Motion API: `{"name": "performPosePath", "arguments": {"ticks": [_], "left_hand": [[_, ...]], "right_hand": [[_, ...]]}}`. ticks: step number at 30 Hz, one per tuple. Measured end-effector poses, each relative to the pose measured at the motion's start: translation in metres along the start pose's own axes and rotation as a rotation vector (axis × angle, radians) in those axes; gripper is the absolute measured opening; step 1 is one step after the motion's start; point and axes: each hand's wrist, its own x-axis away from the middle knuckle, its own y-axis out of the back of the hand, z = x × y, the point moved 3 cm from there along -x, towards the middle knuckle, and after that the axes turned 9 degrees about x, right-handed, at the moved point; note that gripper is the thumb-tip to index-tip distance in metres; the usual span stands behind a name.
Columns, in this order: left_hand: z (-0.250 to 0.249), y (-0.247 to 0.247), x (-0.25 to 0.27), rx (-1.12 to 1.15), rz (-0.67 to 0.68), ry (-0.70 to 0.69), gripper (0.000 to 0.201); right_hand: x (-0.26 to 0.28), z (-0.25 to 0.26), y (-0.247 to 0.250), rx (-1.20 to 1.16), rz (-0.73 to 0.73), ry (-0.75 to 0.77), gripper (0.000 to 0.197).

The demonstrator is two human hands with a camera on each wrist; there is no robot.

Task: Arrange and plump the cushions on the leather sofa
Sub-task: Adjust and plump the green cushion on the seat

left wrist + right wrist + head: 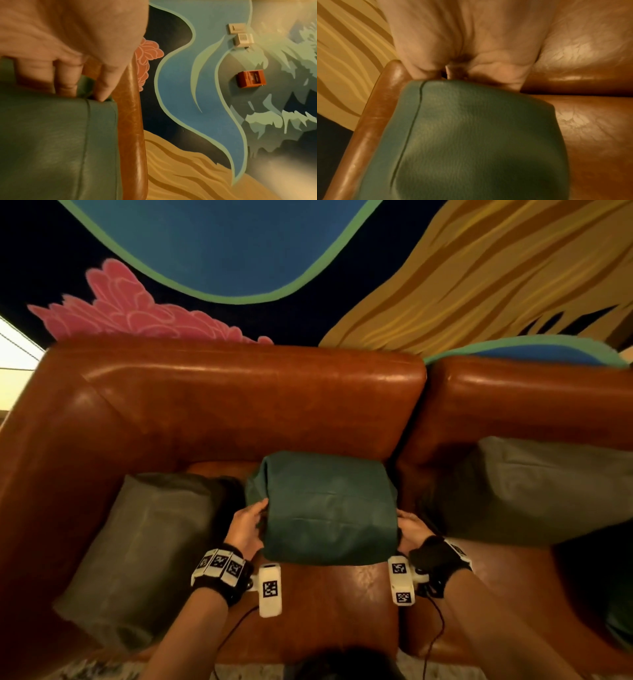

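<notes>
A teal cushion (325,508) stands on the seat of the brown leather sofa (239,405), leaning toward the backrest. My left hand (248,525) grips its left edge; in the left wrist view the fingers (102,86) curl over the cushion (51,142) near a seam. My right hand (409,530) grips the right edge; in the right wrist view the hand (462,54) presses into the cushion's (471,142) end. A grey-green cushion (144,549) lies in the sofa's left corner. Another grey-green cushion (534,491) leans on the right section.
A painted mural wall (239,251) rises behind the sofa. A red alarm box (251,78) and white switches (240,33) hang on the wall. Bare seat leather (329,604) shows in front of the teal cushion. A patterned rug (102,669) edges the sofa front.
</notes>
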Motion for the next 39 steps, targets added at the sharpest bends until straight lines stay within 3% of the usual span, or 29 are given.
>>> {"name": "performPosePath", "arguments": {"ticks": [4, 7, 9, 10, 11, 13, 16, 18, 20, 23, 27, 30, 32, 35, 37, 39], "left_hand": [[0.012, -0.004, 0.008, 0.045, -0.008, 0.026, 0.024], [0.009, -0.009, 0.014, -0.022, -0.006, 0.02, 0.009], [-0.014, 0.003, 0.011, -0.094, -0.093, -0.106, 0.006], [-0.03, 0.013, 0.01, -0.139, -0.177, -0.205, 0.009], [-0.048, 0.025, 0.011, -0.238, -0.298, -0.312, 0.014], [-0.076, 0.038, 0.021, -0.547, -0.489, -0.48, 0.031], [-0.083, 0.019, 0.037, -0.883, -0.504, -0.672, 0.04], [-0.072, 0.009, 0.035, -0.904, -0.47, -0.641, 0.048], [-0.058, 0.009, 0.025, -0.895, -0.408, -0.517, 0.06], [-0.047, 0.009, 0.021, -0.848, -0.356, -0.515, 0.047], [-0.062, 0.007, 0.041, -0.804, -0.487, -0.691, 0.041], [-0.075, 0.005, 0.059, -0.719, -0.525, -0.771, 0.051], [-0.069, 0.01, 0.057, -0.74, -0.588, -0.675, 0.06], [-0.047, 0.023, 0.046, -0.848, -0.604, -0.478, 0.064], [-0.032, 0.033, 0.04, -0.895, -0.565, -0.421, 0.061], [-0.025, 0.036, 0.039, -0.88, -0.511, -0.45, 0.053]], "right_hand": [[0.007, 0.002, 0.001, 0.254, -0.023, -0.004, 0.011], [0.004, 0.006, 0.005, 0.432, -0.097, 0.119, 0.026], [-0.008, 0.01, 0.021, 0.47, -0.141, 0.215, 0.028], [-0.001, 0.022, 0.031, 0.441, -0.189, 0.24, 0.019], [0.004, 0.033, 0.043, 0.395, -0.27, 0.248, 0.011], [0.018, 0.057, 0.067, 0.431, -0.435, 0.269, 0.019], [0.026, 0.076, 0.078, 0.533, -0.512, 0.288, 0.029], [0.024, 0.072, 0.072, 0.566, -0.471, 0.23, 0.039], [0.019, 0.058, 0.06, 0.599, -0.374, 0.168, 0.051], [0.021, 0.042, 0.044, 0.52, -0.306, 0.174, 0.048], [0.037, 0.061, 0.052, 0.653, -0.507, 0.281, 0.043], [0.058, 0.082, 0.063, 0.637, -0.604, 0.241, 0.059], [0.061, 0.078, 0.069, 0.68, -0.59, 0.137, 0.073], [0.051, 0.053, 0.068, 0.724, -0.456, 0.025, 0.081], [0.034, 0.029, 0.07, 0.68, -0.347, 0.036, 0.067], [0.028, 0.016, 0.069, 0.647, -0.323, 0.11, 0.054]]}}
